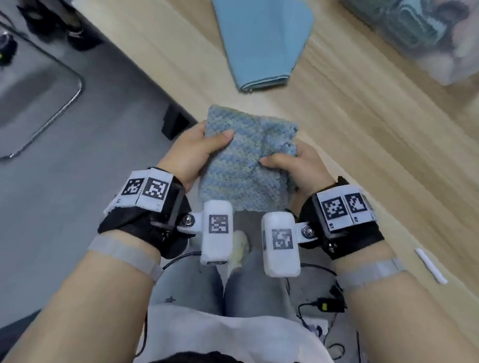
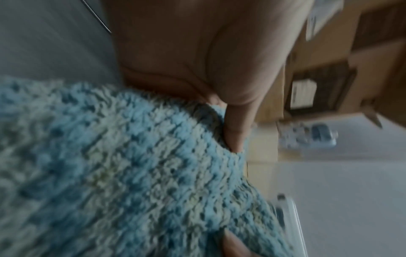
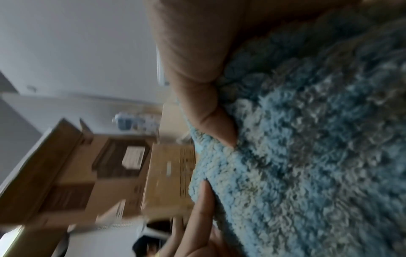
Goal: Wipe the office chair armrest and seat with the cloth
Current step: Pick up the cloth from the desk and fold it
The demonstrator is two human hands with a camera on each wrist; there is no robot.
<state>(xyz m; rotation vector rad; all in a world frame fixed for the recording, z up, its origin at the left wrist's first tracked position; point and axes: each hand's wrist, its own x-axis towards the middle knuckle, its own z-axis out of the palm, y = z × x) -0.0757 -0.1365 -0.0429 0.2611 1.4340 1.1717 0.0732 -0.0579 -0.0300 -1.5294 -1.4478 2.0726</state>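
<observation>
Head view is showing you standing at the edge of the wooden worktop (image 1: 360, 126), with grey floor (image 1: 79, 195) spreading to your left. You are holding the fluffy blue-and-cream cloth (image 1: 244, 165) out in front of you, at the worktop's near edge, so the task's thing is in your hands and not on any chair. Your left hand (image 1: 195, 154) is gripping its left edge, thumb lying on top; your right hand (image 1: 291, 167) is pinching the right edge the same way. Both wrist views, though blurred, are confirming this: a thumb pressing into the pile from above and fingers underneath on each side.

Judging by this, you are only at the start. No armrest and no seat is clearly in view; the chrome-framed thing (image 1: 43, 93) at far left may be part of a chair, but I cannot tell. So both wiping steps, armrest and seat, look to be still ahead of you, and you are probably just spreading or folding the cloth for a good wiping face.

Counting what is there: one worktop, one clear plastic bin (image 1: 434, 33) of cloths at top right, one flat folded blue cloth (image 1: 262, 35) lying well apart from yours, one fluffy cloth in your grip, two hands, and one small white strip (image 1: 431, 265) near your right forearm.
</observation>
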